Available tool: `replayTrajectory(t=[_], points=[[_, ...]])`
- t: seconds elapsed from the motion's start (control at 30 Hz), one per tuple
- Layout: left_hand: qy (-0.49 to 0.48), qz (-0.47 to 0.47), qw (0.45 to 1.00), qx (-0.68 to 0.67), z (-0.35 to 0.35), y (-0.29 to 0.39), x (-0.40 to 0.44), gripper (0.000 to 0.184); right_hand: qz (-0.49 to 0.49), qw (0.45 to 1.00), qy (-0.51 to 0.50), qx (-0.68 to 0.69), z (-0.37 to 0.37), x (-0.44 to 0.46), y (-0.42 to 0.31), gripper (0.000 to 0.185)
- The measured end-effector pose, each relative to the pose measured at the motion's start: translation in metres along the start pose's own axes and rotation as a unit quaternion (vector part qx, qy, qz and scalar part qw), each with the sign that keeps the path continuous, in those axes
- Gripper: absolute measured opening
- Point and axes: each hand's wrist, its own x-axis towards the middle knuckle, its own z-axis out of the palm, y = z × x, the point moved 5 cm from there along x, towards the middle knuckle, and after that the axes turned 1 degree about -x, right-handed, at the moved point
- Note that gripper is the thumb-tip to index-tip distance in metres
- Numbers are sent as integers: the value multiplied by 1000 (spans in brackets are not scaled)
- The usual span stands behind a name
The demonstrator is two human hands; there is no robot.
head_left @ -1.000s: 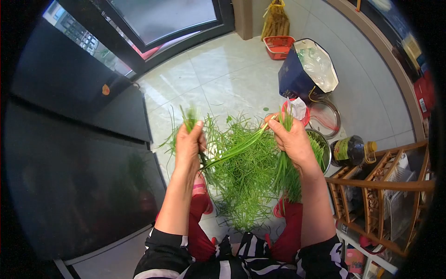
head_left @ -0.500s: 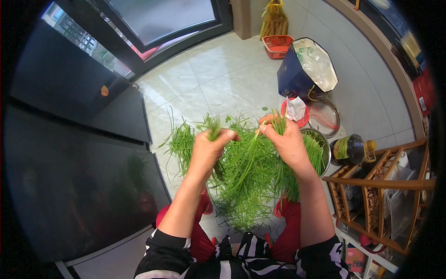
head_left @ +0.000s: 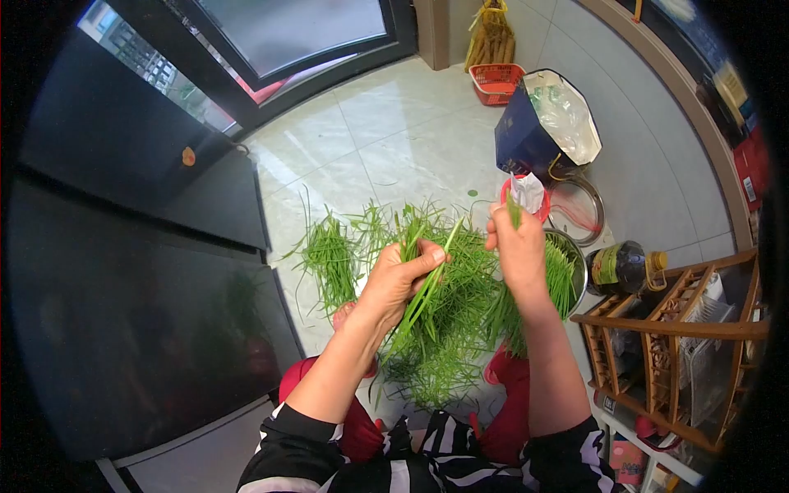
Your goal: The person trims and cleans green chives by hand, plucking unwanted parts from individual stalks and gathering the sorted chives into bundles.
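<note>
My left hand (head_left: 391,286) is closed around a few green chives (head_left: 425,302), with one pale stalk end sticking up past the thumb. To its right, my right hand (head_left: 521,253) grips another bunch of chives (head_left: 514,211), whose tips show above the fist. Below both hands a loose heap of chives (head_left: 448,337) spreads over the floor between my feet. A separate bundle of chives (head_left: 330,261) lies to the left of the heap. Beside my right wrist, straighter chives (head_left: 562,271) rest in a round metal bowl (head_left: 584,283), partly hidden by my forearm.
A dark blue bag (head_left: 518,135) with a plastic liner stands behind a red bowl (head_left: 543,212) holding white paper. Nearby are a metal lid (head_left: 600,215), an oil bottle (head_left: 629,267), a wooden rack (head_left: 666,324) and a red basket (head_left: 496,99). A dark refrigerator (head_left: 140,320) borders the left.
My left hand has moved right and now holds chives with a pale stalk that was by my right hand. My right hand has shifted slightly right and closed into a fist.
</note>
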Motion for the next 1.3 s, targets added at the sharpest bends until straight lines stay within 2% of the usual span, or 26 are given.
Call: replayTrajectory(t=[0.03,0.17,0.23,0.3,0.37,0.43,0.57,0.63,0.73,0.8,0.87,1.0,1.07,1.1,1.17,1.2,1.27,1.3], points=[[-2,2,1000,-9,-2,1,0,19,35,999,-4,5,-5,2,1,31],[-12,6,999,-49,-6,0,1,20,30,997,-71,29,10,-7,-4,30],[-23,5,999,-47,-4,0,1,20,-37,979,-159,121,28,-11,-7,29],[-34,4,998,-46,0,1,-1,21,-46,969,-198,138,35,-12,-5,23],[0,29,1000,4,1,4,-2,17,-56,957,-237,155,40,-14,-6,18],[-12,28,999,17,1,4,-2,18,-69,976,-202,47,36,-15,-6,23],[-40,13,999,6,5,4,-3,21,-65,985,-159,23,34,-16,-7,30],[-53,7,999,-4,5,2,-3,21,-68,997,-38,-9,26,-9,0,31],[-71,4,997,-19,5,-1,-4,22,-92,994,0,58,8,4,2,30],[-79,5,997,-23,6,0,-4,22,-80,996,-24,39,8,4,5,29],[-66,5,997,-50,4,2,-4,23,-145,987,-40,62,16,0,3,28],[-74,0,997,-38,5,2,-5,24,-138,983,-36,114,20,-5,-6,26],[-85,-30,996,-26,7,-2,-6,24,16,981,-132,140,25,-9,-1,19],[-85,-30,996,-26,8,-3,-5,24,17,981,-132,140,26,-9,-1,19],[-94,-35,994,-41,9,-5,-5,24,-3,990,-69,123,22,-9,-1,21],[-94,-36,994,-41,9,-5,-4,24,-2,990,-69,123,25,-8,6,21],[-92,-44,993,-54,8,-5,-1,23,-83,991,10,102,24,-2,17,27],[-91,-42,993,-54,7,-5,-2,23,-84,991,9,102,20,0,16,27]])
